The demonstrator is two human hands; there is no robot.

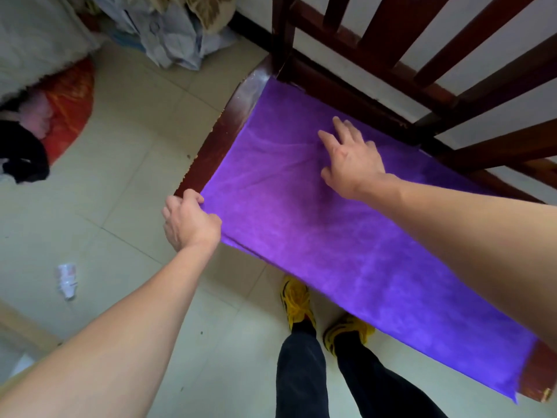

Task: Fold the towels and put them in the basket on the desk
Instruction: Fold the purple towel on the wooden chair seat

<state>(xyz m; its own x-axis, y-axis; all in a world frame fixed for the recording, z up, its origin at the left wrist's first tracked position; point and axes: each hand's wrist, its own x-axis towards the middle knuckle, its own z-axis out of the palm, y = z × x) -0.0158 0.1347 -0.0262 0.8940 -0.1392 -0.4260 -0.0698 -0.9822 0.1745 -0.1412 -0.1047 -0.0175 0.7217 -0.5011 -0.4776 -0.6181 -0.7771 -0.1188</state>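
**Purple towel, spread on bench: fold not yet begun**

Floor (pixel 126 182): pale tile, littered; crumpled wrapper (pixel 67 279) at left, print on it too small to read.

Bench (pixel 232 116): dark red wood, slatted back, worn at the near corner.

Towel (pixel 331 251): purple, laid flat along the seat, covering nearly all of it; near edge overhanging slightly. A few shallow creases under the far hand. Judged light, soft and limp, with a napped surface likely to cling to itself rather than slide; no stiffness, so corners will droop when lifted. Best taken by corners or along an edge, one corner in each hand. No label, tag or brand visible.

Right hand (pixel 351 159): fingers spread, palm down, pressing flat on the towel near the far end, holding nothing.

Left hand (pixel 188 220): closed in a pinch on the towel's near left corner, at the bench edge.

Shoes (pixel 297 300): yellow, below the seat edge.

Basket and desk: not in view.
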